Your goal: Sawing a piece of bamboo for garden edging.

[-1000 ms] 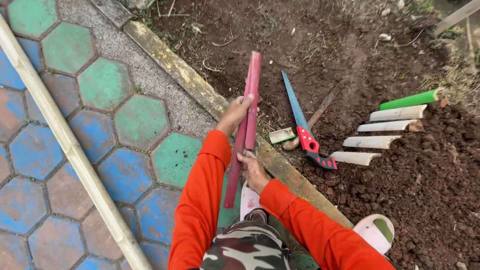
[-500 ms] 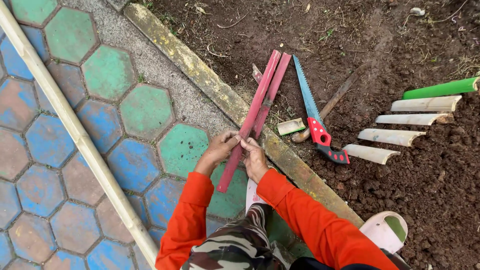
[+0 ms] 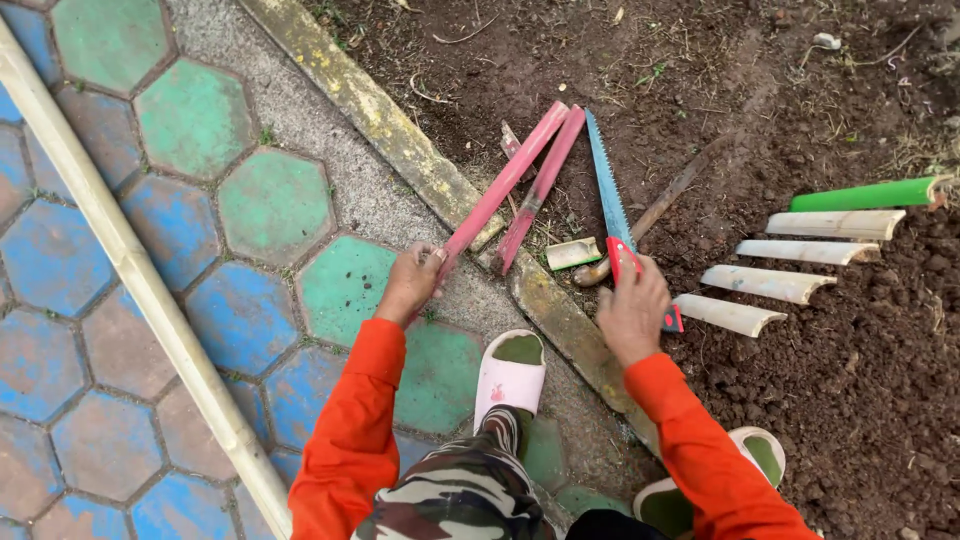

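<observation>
1. Head view: my left hand (image 3: 410, 283) is clamped on the lower end of a pink bamboo strip (image 3: 497, 190), which runs up toward 1 o'clock across the yellowed concrete curb (image 3: 380, 115).
2. A second pink strip (image 3: 540, 188) lies just beside the first, at its 3 o'clock, with its lower end on the curb; no hand touches it.
3. My right hand (image 3: 632, 310) sits at 3 o'clock from the left hand, well apart from it, and rests on the red handle of a hand saw (image 3: 612, 205). I cannot tell whether the fingers grip the handle. The blue blade points to 12 o'clock over the soil (image 3: 700, 90).
4. At 3 o'clock from the saw, pale split bamboo stakes (image 3: 768, 283) lie in a row on the soil, with a green stake (image 3: 865, 195) at the top.
5. A long bamboo pole (image 3: 130, 270) lies across the coloured hexagonal pavers (image 3: 195, 115) at 9 o'clock.
6. My foot in a white slipper (image 3: 510, 375) stands on the pavers between my orange sleeves.
</observation>
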